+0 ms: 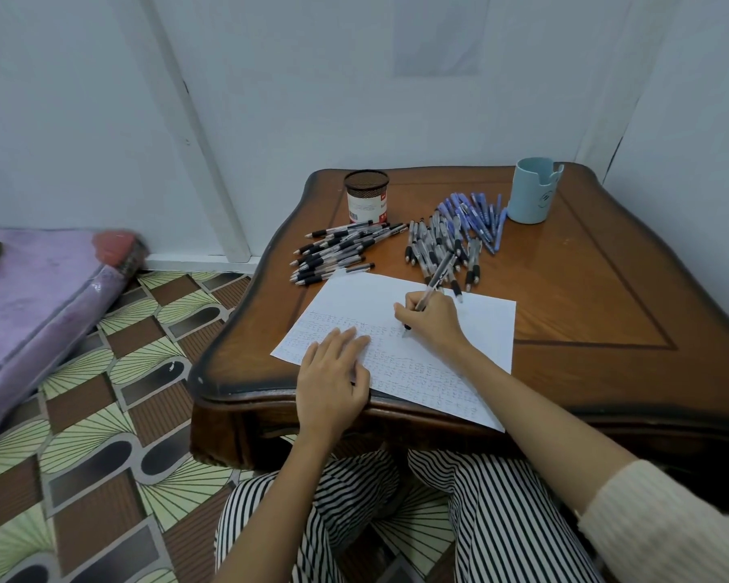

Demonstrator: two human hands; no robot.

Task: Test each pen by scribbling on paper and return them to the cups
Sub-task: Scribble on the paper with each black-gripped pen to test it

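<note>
A white sheet of paper (472, 326), covered in rows of small scribbles, lies on the wooden table (586, 288). My right hand (434, 319) grips a black pen (436, 277) with its tip on the paper. My left hand (333, 376) rests flat on the sheet's left part. Behind the paper lie three loose heaps: black pens (333, 254) at left, grey-black pens (436, 250) in the middle, blue pens (474, 216) at right. A black mesh cup (367, 197) stands behind the left heap, a light blue cup (533, 191) at the back right.
The table stands in a corner, with white walls behind and to the right. A purple mattress (30, 305) lies on the patterned floor (114, 414) to the left. My legs in striped trousers (354, 507) are under the table's front edge.
</note>
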